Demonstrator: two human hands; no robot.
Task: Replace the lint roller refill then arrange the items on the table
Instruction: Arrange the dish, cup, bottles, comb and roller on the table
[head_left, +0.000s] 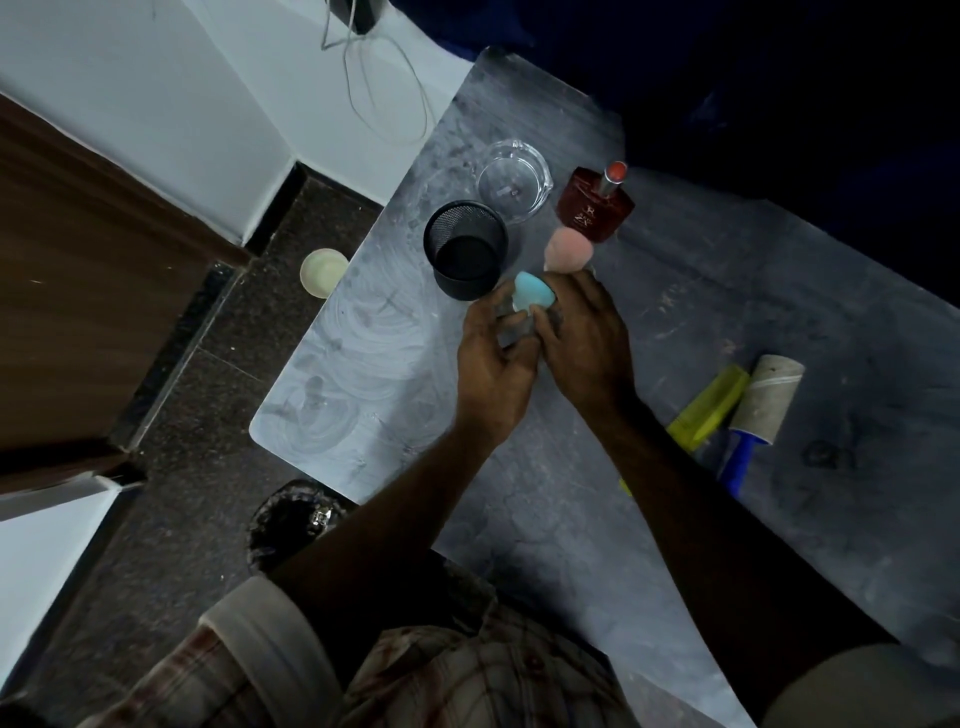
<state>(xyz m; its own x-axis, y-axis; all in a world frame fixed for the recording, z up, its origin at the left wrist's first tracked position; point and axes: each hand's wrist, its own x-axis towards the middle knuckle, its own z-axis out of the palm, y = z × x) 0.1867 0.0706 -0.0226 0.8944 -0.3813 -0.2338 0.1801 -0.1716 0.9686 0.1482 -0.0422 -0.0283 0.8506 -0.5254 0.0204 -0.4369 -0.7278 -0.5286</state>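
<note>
Just beside the mesh cup (464, 248), both hands, left (493, 358) and right (584, 338), are closed around a blue sponge (532, 293), probably light and squashy, best pinched gently at its sides; the lint roller (763, 410) lies well right of the cup.

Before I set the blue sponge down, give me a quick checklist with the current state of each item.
1. Both hands, left hand and right hand, on the blue sponge: ok.
2. Mesh cup upright, open: ok.
3. Pink sponge clear of the hands: cannot tell.
4. Lint roller lying on the table: ok.
5. Refill fresh: cannot tell.
6. Perfume bottle out of the way: ok.
</note>
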